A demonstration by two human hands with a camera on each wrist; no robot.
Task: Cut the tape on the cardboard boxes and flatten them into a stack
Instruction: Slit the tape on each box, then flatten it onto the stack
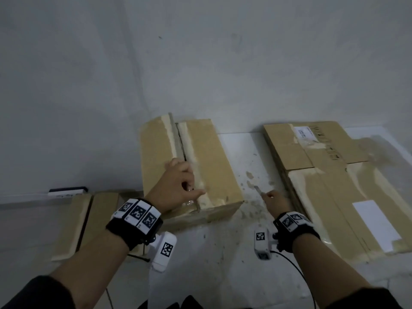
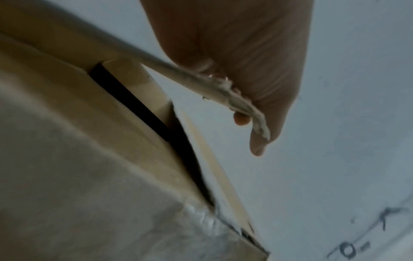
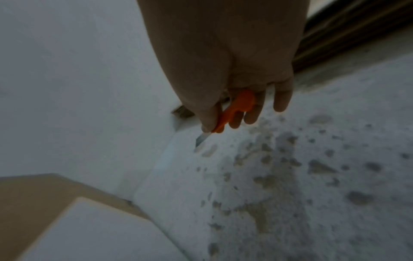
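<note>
A brown cardboard box (image 1: 207, 157) stands on the floor in the middle, its top tape seam slit and parted into a dark gap (image 2: 154, 121). My left hand (image 1: 181, 181) lies on the box top, fingers curled into the seam round the edge of the left flap (image 2: 143, 58), which is lifted slightly. To the right of the box, my right hand (image 1: 276, 202) hovers low over the floor and grips an orange utility knife (image 3: 236, 107), its blade (image 3: 202, 139) out and pointing away from me. Frayed tape clings to the flap edge under my left hand (image 2: 236, 74).
A stack of flattened boxes (image 1: 334, 175) lies on the floor at the right. Another flattened box (image 1: 89, 219) lies at the left, with a white power strip (image 1: 66, 192) by the wall behind it. The white floor (image 1: 245, 230) between is stained. A grey wall (image 1: 200, 63) rises behind.
</note>
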